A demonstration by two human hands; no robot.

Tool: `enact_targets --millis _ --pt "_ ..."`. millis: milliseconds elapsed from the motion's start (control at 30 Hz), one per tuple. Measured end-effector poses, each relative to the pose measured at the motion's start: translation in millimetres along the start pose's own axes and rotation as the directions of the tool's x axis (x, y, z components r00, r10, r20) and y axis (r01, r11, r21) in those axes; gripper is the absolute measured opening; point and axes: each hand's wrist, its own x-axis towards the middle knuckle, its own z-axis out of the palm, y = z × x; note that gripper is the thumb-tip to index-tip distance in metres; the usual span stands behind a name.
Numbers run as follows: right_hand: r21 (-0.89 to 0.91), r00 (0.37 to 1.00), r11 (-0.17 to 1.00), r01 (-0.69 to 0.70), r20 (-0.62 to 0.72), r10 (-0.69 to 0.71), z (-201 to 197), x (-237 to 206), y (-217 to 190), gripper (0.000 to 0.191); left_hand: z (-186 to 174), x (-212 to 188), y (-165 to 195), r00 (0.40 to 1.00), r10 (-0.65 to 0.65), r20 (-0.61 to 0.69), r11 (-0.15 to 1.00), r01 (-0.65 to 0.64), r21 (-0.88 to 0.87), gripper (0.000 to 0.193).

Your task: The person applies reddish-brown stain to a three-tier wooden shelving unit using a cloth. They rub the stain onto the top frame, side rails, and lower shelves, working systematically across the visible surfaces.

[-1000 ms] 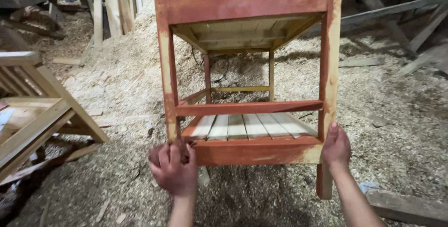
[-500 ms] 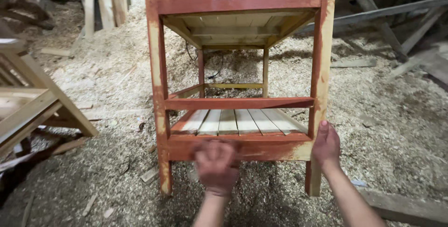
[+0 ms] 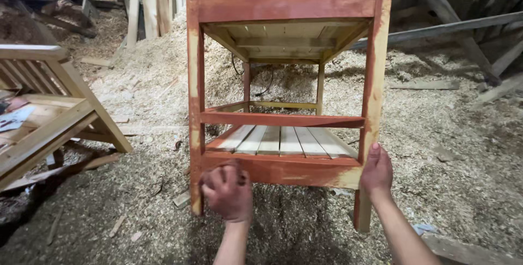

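A: Position of left hand [image 3: 227, 191] relative to wooden rack [image 3: 283, 107]?
B: Pressed, fingers curled, on bottom rail [image 3: 283, 169], long axis horizontal, near left leg. Right hand [image 3: 376, 171] clasped round right leg [image 3: 373, 101]; rack upright on sawdust.

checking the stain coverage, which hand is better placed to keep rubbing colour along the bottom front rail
Left. The left hand is balled up and pressed on the red-stained bottom rail near its left end, probably best placed. The right hand grips the right front leg, seemingly steadying the frame.
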Motion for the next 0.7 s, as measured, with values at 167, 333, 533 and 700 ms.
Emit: enact_targets --millis 167,333,533,700 --pt "0.038 0.997 0.998 -0.048 0.069 0.045 -0.5 0.9 0.2 0.068 -1.0 31.4 -39.6 0.996 -0.082 0.023 0.995 0.080 0.057 0.038" --pt "0.134 0.998 0.991 -0.005 0.061 -0.003 1.0 2.9 5.3 0.067 4.5 44.3 -44.1 0.943 -0.332 -0.008 0.942 0.332 0.050 0.030" --pt "0.221 0.997 0.975 -0.036 0.071 0.021 0.8 7.0 10.2 0.067 5.4 -11.8 36.5 0.989 -0.139 0.051 0.989 0.141 -0.036 0.031" --pt "0.508 0.984 0.856 -0.100 0.178 0.009 0.0 4.5 8.5 0.061 -3.3 -57.2 95.1 0.990 0.087 -0.110 0.976 -0.107 -0.192 0.040"
